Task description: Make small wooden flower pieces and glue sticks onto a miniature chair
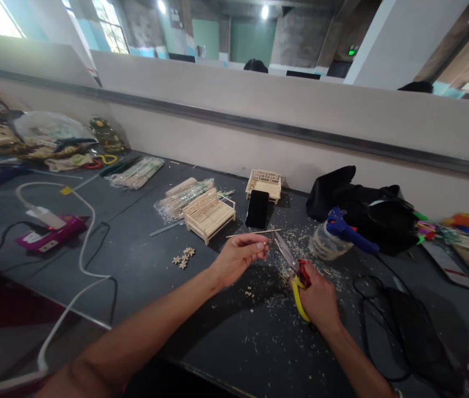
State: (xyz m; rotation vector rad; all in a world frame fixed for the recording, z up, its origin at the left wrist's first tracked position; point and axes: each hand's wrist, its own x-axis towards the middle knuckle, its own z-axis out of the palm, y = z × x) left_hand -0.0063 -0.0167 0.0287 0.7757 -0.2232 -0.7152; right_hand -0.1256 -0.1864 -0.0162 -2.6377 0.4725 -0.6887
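Note:
My left hand (238,257) pinches a thin wooden stick (255,232) and holds it level above the dark table (143,260). My right hand (319,298) grips scissors (295,265) with red and yellow handles; their blades point up towards the stick's right end. Wood chips (276,276) lie scattered under both hands.
A small stick-built bench (208,213), a black phone (257,209) and a second wooden model (264,183) stand behind the hands. Wooden flower pieces (183,257) lie to the left. A blue glue gun (348,231), a jar (323,243), a black bag (363,207) and cables (379,309) are on the right.

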